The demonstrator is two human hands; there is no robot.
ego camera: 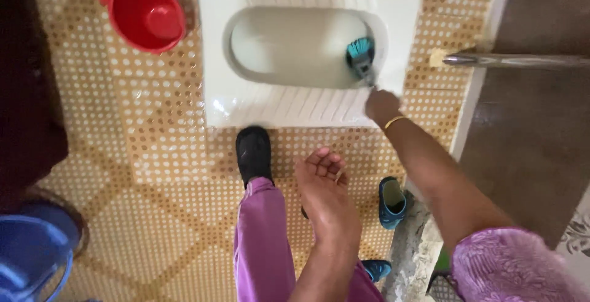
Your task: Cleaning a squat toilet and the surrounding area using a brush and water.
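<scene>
Over the squat toilet pan [289,102], right hand [381,105] fingers shut round the brush [361,56] handle, bristles in the bowl's right end, arm stretched fwd. Left hand [326,191] empty, fingers loosely curled, held above the knee.

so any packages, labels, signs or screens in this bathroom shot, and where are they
None in view: no package, label, sign or screen shows.
The right hand holds a teal-bristled brush in the white squat toilet pan.
The left hand hangs empty.
A plain red mug stands on the dotted tile floor, upper left.
</scene>
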